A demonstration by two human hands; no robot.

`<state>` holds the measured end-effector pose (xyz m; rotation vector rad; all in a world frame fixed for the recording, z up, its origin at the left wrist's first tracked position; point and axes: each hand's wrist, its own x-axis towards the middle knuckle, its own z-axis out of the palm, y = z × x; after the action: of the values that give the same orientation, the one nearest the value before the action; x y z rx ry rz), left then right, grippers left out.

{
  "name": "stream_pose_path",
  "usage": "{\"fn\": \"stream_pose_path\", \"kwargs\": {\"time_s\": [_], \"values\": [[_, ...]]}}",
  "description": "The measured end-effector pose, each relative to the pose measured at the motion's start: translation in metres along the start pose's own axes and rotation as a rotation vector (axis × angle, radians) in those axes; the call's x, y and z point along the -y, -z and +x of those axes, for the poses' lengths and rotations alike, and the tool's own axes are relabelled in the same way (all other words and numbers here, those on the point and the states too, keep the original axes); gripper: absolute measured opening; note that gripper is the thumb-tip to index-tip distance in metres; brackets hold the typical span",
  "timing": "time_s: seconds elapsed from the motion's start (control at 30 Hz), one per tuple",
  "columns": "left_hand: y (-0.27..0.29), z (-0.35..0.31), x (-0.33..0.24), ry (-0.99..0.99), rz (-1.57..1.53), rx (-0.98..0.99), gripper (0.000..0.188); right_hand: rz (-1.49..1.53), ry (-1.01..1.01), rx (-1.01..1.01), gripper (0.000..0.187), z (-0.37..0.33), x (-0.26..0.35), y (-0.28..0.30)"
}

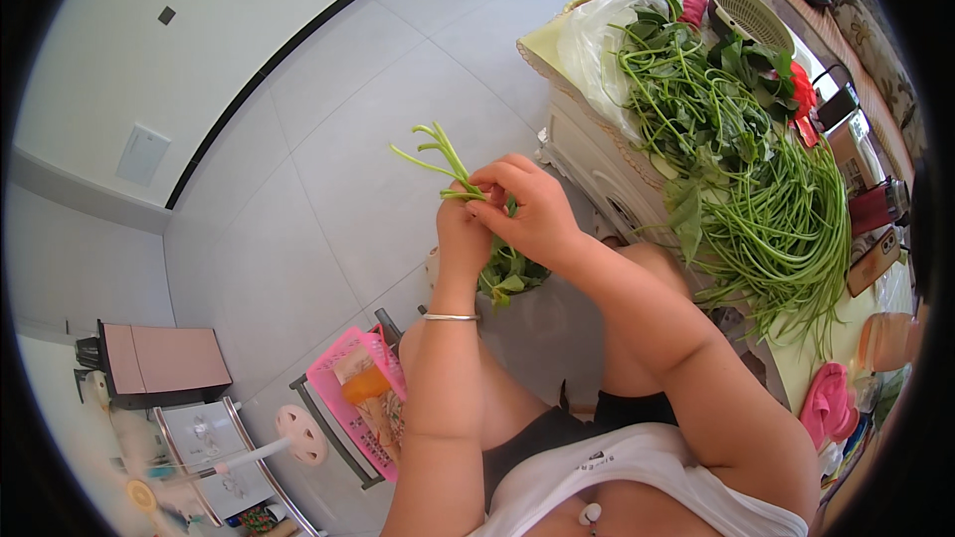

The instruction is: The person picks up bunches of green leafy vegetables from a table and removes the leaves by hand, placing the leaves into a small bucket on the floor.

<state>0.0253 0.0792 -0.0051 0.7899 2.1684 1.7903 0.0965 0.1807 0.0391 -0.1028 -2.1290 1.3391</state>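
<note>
My left hand (461,234), with a silver bangle at the wrist, is closed around a small bunch of green vegetable stems (448,154). Their cut-looking ends stick up and to the left above the fist. From the right, my right hand (532,209) meets it, thumb and forefinger pinched on the same stems; the fingertips partly hide one another. Below both hands, green leaves (509,276) show between my knees, partly covered by the left wrist; they lie at a grey surface, perhaps a container.
A table (796,363) on the right bears a large heap of long green stems (776,229), a white plastic bag (602,50), a colander (751,15), a phone (875,262) and a pink cloth (828,403). A pink basket (353,378) stands at my left, near a white fan (301,435).
</note>
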Motion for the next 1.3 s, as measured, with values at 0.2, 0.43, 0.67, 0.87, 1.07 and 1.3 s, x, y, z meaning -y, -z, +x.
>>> {"fn": "stream_pose_path", "kwargs": {"time_s": [0.2, 0.43, 0.67, 0.87, 1.07, 1.3], "values": [[-0.006, -0.002, 0.009, -0.072, 0.187, -0.003, 0.018, -0.065, 0.002, -0.071, 0.01, -0.001, -0.012, -0.006], [0.004, -0.004, -0.011, 0.299, -0.284, 0.134, 0.012, 0.531, -0.463, -0.087, 0.006, 0.012, -0.026, 0.015], [0.031, 0.001, -0.009, 0.246, -0.609, -0.069, 0.01, 0.703, -0.531, -0.388, 0.008, 0.027, -0.048, 0.043], [0.076, -0.007, -0.01, 0.231, -0.829, -0.128, 0.014, 0.654, -0.659, -0.433, 0.007, 0.032, -0.077, 0.045], [0.115, -0.02, 0.0, 0.1, -1.232, -0.113, 0.016, 0.493, -0.756, -0.234, 0.013, 0.028, -0.104, 0.017], [0.133, -0.017, 0.013, -0.031, -1.576, -0.21, 0.015, -0.386, -0.716, 0.039, 0.011, -0.011, -0.199, -0.021]]}}
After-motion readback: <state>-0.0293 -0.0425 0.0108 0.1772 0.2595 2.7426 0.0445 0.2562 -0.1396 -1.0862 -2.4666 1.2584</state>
